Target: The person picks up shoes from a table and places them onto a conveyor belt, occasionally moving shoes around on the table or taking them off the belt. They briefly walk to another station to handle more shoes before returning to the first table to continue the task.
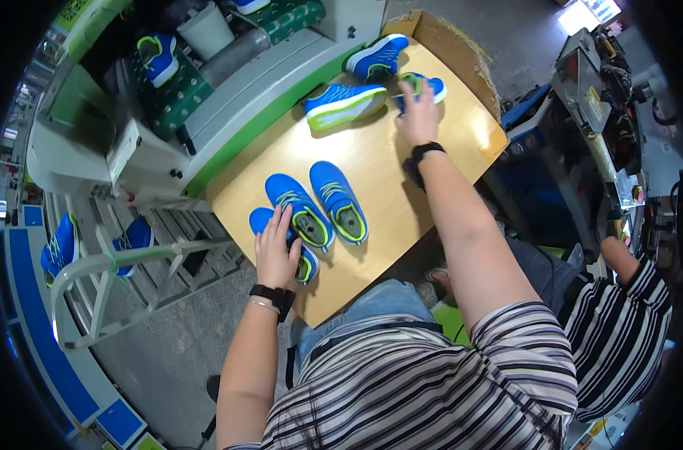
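Altogether, six blue shoes (pixel 287 189) on one table (pixel 401 199) — three by each hand.
The left hand (pixel 276 251) lies over the leftmost shoe (pixel 259 220) of its trio, fingers extended; the right hand (pixel 418 116) covers part of a shoe (pixel 438 88) at the far end, two others to its left — whether either hand grips, I cannot tell. Two more shoes (pixel 59 251) sit on the metal rack (pixel 199 252).

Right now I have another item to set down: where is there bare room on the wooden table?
Bare table shows between the three near shoes and two far shoes, and right of the right hand. It is crowded at the left hand, over the near shoes, and at the far end, where the right hand partly covers another shoe.
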`<state>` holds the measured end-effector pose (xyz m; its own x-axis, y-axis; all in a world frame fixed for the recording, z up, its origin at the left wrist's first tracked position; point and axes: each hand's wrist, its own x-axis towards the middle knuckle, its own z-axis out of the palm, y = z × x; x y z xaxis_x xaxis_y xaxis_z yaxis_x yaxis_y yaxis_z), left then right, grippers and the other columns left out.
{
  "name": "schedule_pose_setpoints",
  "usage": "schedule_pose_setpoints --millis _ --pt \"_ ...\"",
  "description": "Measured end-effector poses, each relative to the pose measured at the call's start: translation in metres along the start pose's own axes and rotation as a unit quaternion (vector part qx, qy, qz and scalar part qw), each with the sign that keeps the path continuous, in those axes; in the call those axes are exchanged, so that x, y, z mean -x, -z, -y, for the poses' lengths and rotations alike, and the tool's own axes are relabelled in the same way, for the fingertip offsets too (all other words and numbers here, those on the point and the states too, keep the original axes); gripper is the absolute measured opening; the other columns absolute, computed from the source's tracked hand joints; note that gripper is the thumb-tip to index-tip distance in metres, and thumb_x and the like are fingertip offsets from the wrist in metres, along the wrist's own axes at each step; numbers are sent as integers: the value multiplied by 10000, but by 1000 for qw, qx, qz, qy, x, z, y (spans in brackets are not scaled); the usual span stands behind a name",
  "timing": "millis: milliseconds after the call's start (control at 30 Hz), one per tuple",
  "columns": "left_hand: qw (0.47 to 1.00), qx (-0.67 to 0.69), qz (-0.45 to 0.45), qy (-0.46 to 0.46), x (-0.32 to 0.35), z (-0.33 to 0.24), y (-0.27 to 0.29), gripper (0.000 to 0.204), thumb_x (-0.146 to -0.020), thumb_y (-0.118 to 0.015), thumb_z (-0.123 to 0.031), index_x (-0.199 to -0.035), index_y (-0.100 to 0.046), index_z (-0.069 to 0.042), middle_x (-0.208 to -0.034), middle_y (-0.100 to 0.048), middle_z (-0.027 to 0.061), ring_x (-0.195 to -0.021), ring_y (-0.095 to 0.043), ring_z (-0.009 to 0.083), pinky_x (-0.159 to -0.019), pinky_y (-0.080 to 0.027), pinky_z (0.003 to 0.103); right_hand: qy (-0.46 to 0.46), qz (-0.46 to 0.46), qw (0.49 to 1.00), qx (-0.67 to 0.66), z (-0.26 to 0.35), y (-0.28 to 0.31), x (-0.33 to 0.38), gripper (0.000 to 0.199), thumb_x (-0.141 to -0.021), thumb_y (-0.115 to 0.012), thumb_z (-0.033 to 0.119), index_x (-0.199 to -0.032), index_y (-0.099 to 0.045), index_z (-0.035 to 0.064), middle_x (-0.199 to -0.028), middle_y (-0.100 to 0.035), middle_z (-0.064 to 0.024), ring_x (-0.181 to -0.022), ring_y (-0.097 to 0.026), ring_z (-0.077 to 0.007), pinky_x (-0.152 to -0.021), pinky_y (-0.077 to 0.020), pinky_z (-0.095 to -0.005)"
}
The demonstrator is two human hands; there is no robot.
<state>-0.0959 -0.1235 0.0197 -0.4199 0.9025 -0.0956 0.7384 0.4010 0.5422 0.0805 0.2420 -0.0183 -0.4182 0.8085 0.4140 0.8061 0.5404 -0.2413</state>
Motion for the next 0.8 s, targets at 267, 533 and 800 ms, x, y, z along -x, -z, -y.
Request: schedule_pose_setpoints --millis 267,533,800 --pt "985 79 -87 -124 -22 -81 -14 604 -850 -687 -165 -1389 -457 -18 -1445 -406 238 -1337 -390 408 -1116 -287 480 -173 24 941 -289 -20 66 181 987 -750 -792 136 -1503 -164 25 -1449 -373 -259 -1345 -422 -356 -1089 -386 -411" --pt "957 247 70 -138 -48 -151 -144 1077 -728 -831 -300 -1525 -152 -51 -1516 -187 339 -1420 -200 495 -1162 -226 503 -219 195 873 -391 1 122 284 1029 -777 -776 44 -1546 -92 72 -1500 -308 -206 -1224 -555 -291 -1036 -460 -406" --pt "690 682 180 164 -108 -157 -88 772 -758 -660 36 -1445 -319 -53 -1332 -505 184 -1215 -531 330 -1051 -420 410 -148 249 879 -379 34 125 268 457 -877 -678 199 -1278 -540 27 -1285 -526 -190 -1202 -529 -376 -1006 -447 -395"
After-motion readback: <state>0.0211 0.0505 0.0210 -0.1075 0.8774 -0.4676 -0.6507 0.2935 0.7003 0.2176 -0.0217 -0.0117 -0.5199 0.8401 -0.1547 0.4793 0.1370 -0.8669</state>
